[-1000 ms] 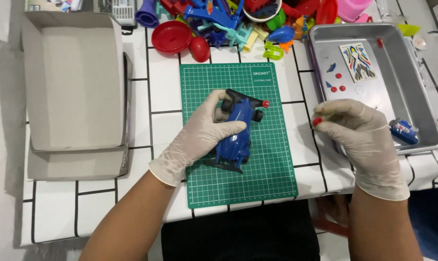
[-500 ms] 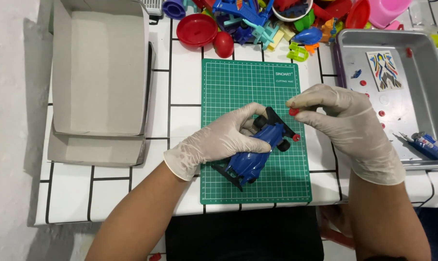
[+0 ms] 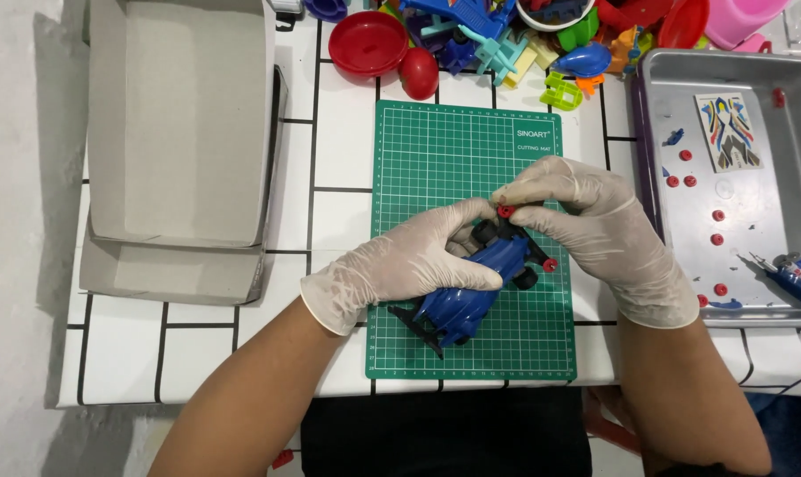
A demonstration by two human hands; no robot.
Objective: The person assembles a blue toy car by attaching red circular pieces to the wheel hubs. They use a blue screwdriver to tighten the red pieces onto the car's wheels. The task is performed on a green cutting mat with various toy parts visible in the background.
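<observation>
A blue plastic toy racing car with black wheels (image 3: 475,287) lay on a green gridded cutting mat (image 3: 436,168), in the mat's lower half, nose toward 1 o'clock and its black rear wing toward 7 o'clock. The left hand (image 3: 409,265), in a thin whitish glove, lay over the car body from 9 o'clock, its fingers curled round the hull and gripping it. The right hand (image 3: 595,230), gloved alike, came in from 4 o'clock; its thumb and forefinger were pressed together on a small red round part (image 3: 506,211) at the car's front end. A second red round piece (image 3: 550,264) showed at the car's side toward 3 o'clock, beside a black wheel.

The mat sat on a white tiled counter with dark grout lines (image 3: 343,150). At 9 o'clock from the mat stood an open grey cardboard box (image 3: 179,124), well apart from the car. At 3 o'clock a shallow metal tray (image 3: 763,177) held a coloured sticker sheet (image 3: 727,132), scattered small red round parts (image 3: 717,239) and a blue-handled tool (image 3: 793,276) near its lower right corner. At 12 o'clock lay a heap of mixed coloured plastic toys (image 3: 506,40), with a red plastic bowl (image 3: 368,42) and a red egg-shaped piece (image 3: 419,72) at its left edge.
</observation>
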